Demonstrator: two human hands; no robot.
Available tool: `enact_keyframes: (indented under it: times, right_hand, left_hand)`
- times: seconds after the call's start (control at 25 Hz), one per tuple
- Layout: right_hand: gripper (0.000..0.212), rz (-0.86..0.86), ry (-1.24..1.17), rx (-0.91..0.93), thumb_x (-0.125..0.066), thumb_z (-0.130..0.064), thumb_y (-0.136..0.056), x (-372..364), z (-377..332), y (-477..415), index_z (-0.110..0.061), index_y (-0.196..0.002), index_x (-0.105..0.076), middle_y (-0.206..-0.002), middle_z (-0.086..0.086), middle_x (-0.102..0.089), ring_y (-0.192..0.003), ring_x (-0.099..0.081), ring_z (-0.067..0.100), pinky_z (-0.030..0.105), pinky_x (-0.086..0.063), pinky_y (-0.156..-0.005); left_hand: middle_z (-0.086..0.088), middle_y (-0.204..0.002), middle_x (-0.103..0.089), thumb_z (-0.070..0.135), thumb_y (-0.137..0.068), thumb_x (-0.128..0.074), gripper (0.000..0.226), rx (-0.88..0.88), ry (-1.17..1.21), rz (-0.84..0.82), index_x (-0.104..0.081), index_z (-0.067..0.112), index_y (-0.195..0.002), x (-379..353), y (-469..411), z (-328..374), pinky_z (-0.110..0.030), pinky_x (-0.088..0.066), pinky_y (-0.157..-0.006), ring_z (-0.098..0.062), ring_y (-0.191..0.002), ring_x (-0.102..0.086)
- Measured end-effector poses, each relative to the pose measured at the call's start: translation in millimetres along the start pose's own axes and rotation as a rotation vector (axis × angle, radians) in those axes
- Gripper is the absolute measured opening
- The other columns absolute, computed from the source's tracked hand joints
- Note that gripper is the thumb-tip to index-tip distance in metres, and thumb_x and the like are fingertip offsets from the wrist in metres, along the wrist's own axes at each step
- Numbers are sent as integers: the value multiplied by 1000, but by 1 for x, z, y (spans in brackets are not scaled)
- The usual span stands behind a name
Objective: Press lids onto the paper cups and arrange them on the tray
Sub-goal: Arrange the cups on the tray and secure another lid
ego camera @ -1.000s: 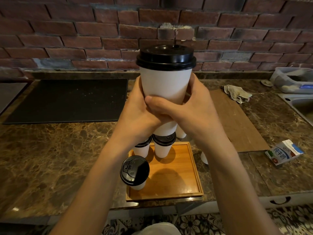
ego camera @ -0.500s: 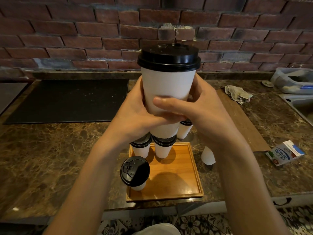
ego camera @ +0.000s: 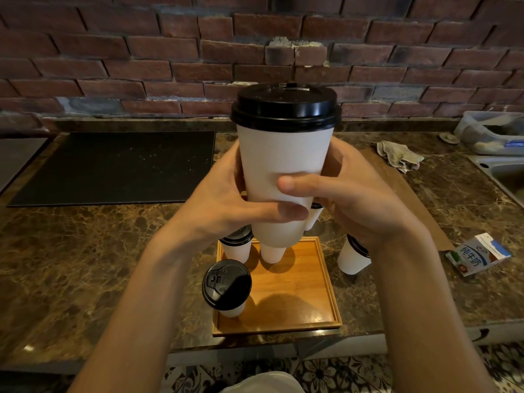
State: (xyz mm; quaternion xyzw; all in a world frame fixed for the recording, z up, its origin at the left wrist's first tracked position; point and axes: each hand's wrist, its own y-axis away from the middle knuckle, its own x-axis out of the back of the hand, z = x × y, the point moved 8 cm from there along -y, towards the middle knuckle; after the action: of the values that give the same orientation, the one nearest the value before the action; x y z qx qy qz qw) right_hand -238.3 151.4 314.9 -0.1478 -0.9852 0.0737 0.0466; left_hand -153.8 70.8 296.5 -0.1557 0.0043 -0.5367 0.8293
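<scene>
Cup point(ego camera: 283, 171) w/ black lid point(ego camera: 285, 109) is held upright in mid-air above the tray point(ego camera: 300, 293), lid seated on the rim. L hand point(ego camera: 224, 205) and R hand point(ego camera: 360, 199) both grip its lower half, fingers curled round the back, thumbs crossing the front, R thumb above L.

On the tray: a lidded cup at front-left point(ego camera: 226, 285), 2 more at the back edge point(ego camera: 236, 248) point(ego camera: 272, 253), partly hidden by the held cup. Another lidded cup point(ego camera: 353, 258) stands on the counter point(ego camera: 85, 265) just R of the tray.

Also on the counter: milk carton point(ego camera: 477, 253) far R, rag point(ego camera: 398, 156) at back R, black mat point(ego camera: 119, 168) at L.
</scene>
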Motion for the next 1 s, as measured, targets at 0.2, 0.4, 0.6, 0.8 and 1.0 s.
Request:
enact_keyframes:
  times: [0.2, 0.4, 0.6, 0.8, 1.0]
  right_hand:
    - [67, 54, 102, 3, -83, -31, -62, 2, -6, -1, -25, -124, -56, -115, -4, -68, -110, -65, 13, 32, -57, -88]
    - [76, 141, 182, 13, -82, -39, -62, 1, -14, 0, -23, -130, -52, -115, -7, -65, -105, -63, 5, 22, -57, -82]
    - [73, 269, 292, 20, -85, -34, -68, 0, -10, -2, -25, -131, -50, -116, -11, -61, -105, -60, 3, 29, -58, -84]
    - [75, 326, 345, 16, -83, -42, -67, 1, -7, -4, -27, -133, -50, -117, -14, -61, -105, -58, 0, 26, -57, -82]
    - [69, 316, 280, 56, -85, -35, -69, 2, -10, -4, -26, -130, -53, -117, -13, -64, -109, -60, 2, 27, -57, -85]
  left_hand:
    - [12, -112, -64, 27, -59, -80, 75, -19, -6, 41, -47, 23, -126, 2, -3, 3, -20, -53, -79, -11, -107, -63]
    - [13, -110, -62, 28, -56, -81, 73, -40, -26, 137, -46, 33, -119, 7, -3, 4, -14, -52, -76, -2, -106, -61]
    - [15, -111, -58, 14, -58, -84, 78, -58, -99, 232, -42, 32, -121, 12, -5, 2, -5, -48, -72, 10, -103, -58]
    - [16, -110, -55, 6, -61, -83, 77, -47, -102, 265, -39, 40, -116, 14, -6, -4, -3, -47, -70, 16, -98, -56]
    - [12, -118, -57, 23, -57, -81, 81, -62, -100, 227, -39, 35, -126, 16, -5, 1, -11, -50, -78, 1, -109, -58]
